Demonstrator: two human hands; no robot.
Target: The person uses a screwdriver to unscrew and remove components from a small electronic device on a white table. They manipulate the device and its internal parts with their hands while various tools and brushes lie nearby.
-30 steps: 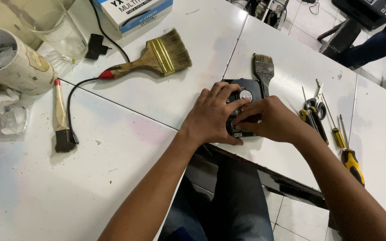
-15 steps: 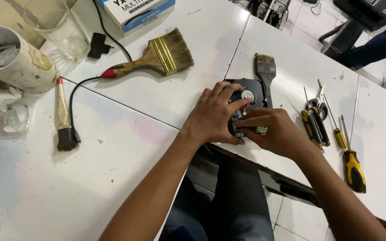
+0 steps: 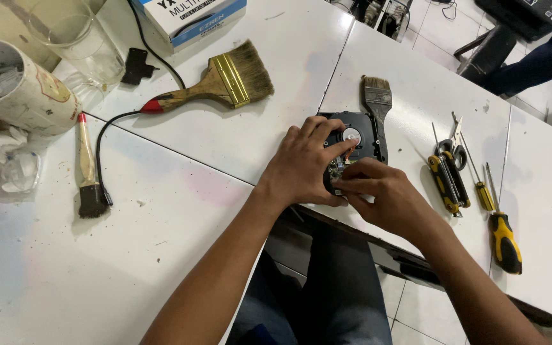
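A white tabletop (image 3: pixel 180 255) made of pushed-together panels fills the view from above, with the person's dark-trousered legs showing in the gap below its near edge. Near that edge, at centre, lies a dark, flat, opened hard-disk drive (image 3: pixel 360 142) with a shiny round hub showing on top.

The left hand (image 3: pixel 301 167) lies over the drive's left side, fingers curled around it, gripping and steadying it. The right hand (image 3: pixel 388 198) is just beside it at the drive's lower corner, its fingertips pinched together on a small part there; what they pinch is too small to make out.

Left of the drive lies a large wooden paintbrush (image 3: pixel 215 86) with a brass band and red-tipped handle. A smaller dark brush (image 3: pixel 377 102) touches the drive's far edge. Right of the drive, set apart, lie yellow-and-black screwdrivers (image 3: pixel 448 182) and a small pair of scissors (image 3: pixel 456 144). At far left are a thin brush with a black head (image 3: pixel 86 169), a black cable (image 3: pixel 107 144), a paper cup (image 3: pixel 27 92), a clear glass (image 3: pixel 84 38) and a blue-and-white box (image 3: pixel 190 16).

Working well here seems to call for the left hand pressing the drive flat while the right fingertips work gently and squarely, since the part is small and could slip.
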